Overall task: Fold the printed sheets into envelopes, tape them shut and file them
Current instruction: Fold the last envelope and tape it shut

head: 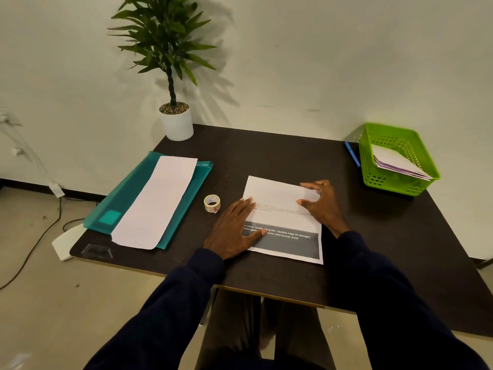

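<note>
A printed sheet (277, 193) lies on the dark table (266, 153), its upper part folded down over the lower part, whose grey printed band shows near me. My left hand (234, 225) presses flat on the sheet's left edge, fingers straight. My right hand (320, 201) rests on the folded flap at the right, fingers spread and slightly bent. A small roll of tape (212, 203) stands just left of the sheet. A stack of white sheets (157, 201) lies on a teal folder (128, 193) at the left. A green basket (394, 158) at the back right holds folded envelopes (397, 162).
A potted plant (176, 121) stands at the table's back left corner. A blue pen (352, 153) lies beside the green basket. Cables run across the floor at the left. My knees are under the table's front edge.
</note>
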